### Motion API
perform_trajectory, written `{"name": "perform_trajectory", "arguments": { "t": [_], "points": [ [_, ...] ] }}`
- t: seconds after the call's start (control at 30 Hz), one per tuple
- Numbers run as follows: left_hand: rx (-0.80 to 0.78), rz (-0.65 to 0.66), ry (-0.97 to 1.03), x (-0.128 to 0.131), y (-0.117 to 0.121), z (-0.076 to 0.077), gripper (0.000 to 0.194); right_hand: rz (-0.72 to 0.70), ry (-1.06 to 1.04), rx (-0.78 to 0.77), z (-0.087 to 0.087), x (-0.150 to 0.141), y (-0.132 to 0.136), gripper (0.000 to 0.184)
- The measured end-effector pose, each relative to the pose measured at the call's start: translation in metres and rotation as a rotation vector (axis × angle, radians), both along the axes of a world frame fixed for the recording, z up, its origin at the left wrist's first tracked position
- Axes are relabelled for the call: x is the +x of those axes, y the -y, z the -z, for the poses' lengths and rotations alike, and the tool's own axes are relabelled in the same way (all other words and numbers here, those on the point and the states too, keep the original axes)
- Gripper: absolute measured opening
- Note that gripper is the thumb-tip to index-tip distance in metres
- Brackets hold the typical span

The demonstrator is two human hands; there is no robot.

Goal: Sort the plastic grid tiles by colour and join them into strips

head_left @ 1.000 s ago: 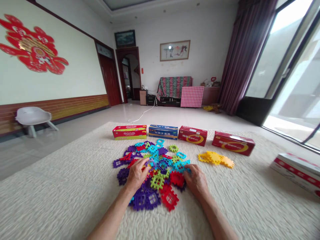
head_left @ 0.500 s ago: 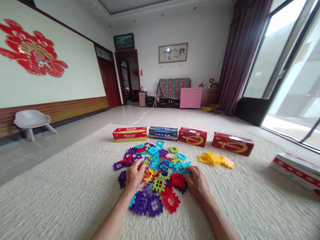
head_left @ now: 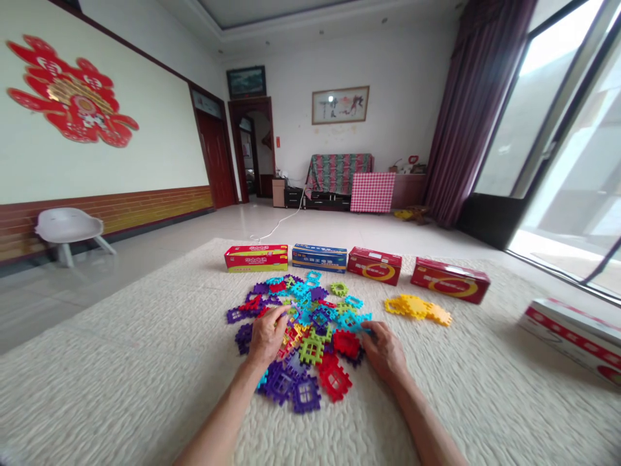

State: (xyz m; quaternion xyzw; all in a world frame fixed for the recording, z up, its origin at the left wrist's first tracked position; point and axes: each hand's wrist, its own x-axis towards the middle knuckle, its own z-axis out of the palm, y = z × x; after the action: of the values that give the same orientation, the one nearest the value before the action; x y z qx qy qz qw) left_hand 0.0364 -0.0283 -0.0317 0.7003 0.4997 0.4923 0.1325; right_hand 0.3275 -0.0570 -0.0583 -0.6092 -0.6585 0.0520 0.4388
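A pile of interlocking plastic building tiles in purple, red, green (head_left: 311, 349), cyan and yellow lies on the textured mat. My left hand (head_left: 268, 334) reaches over the pile's left side, thumb and fingers pinched on a purple tile (head_left: 295, 312). At the right edge, my right hand (head_left: 385, 349) has curled fingers, with a bit of blue tile (head_left: 372, 334) showing between them; most of that piece is hidden. Just beyond those fingertips lies a cyan tile (head_left: 350, 320), and a red tile (head_left: 346, 343) is to their left. Purple window-shaped tiles (head_left: 306, 394) lie closest to me.
Behind the pile stand a red-and-green box (head_left: 256, 259), a blue box (head_left: 319, 259) and two dark red boxes (head_left: 374, 265). Yellow tiles (head_left: 416, 306) sit apart in front of the rightmost red box. A white-and-red box (head_left: 572, 340) lies at far right on the mat (head_left: 145, 336).
My left hand has shifted slightly, and a purple tile now shows at its fingertips. My right hand stays at almost the same spot. The whole view has turned a little.
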Motion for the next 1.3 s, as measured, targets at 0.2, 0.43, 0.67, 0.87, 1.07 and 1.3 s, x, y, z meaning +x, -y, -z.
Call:
{"name": "perform_trajectory", "arguments": {
  "t": [0.2,0.43,0.67,0.87,1.07,1.3],
  "points": [
    [-0.141,-0.081,0.152,-0.006,-0.025,-0.001,0.032,0.000,-0.016,-0.002,-0.002,-0.002,0.006,0.029],
    [-0.230,-0.124,-0.005,0.005,-0.069,-0.002,0.039,-0.010,-0.036,-0.052,-0.005,-0.002,0.010,0.031],
    [-0.066,-0.063,-0.283,0.004,-0.072,-0.009,0.031,-0.030,-0.033,-0.038,-0.005,-0.005,0.015,0.029],
    [-0.141,0.028,-0.422,-0.002,-0.031,-0.014,0.028,-0.025,0.000,-0.047,-0.009,-0.006,0.016,0.028],
    [-0.141,0.081,-0.517,0.008,-0.013,-0.010,0.036,-0.036,-0.022,-0.050,-0.011,-0.005,0.014,0.029],
    [-0.143,0.027,-0.556,0.026,-0.010,-0.004,0.048,-0.046,0.003,-0.058,-0.011,-0.006,0.014,0.029]
  ]
}}
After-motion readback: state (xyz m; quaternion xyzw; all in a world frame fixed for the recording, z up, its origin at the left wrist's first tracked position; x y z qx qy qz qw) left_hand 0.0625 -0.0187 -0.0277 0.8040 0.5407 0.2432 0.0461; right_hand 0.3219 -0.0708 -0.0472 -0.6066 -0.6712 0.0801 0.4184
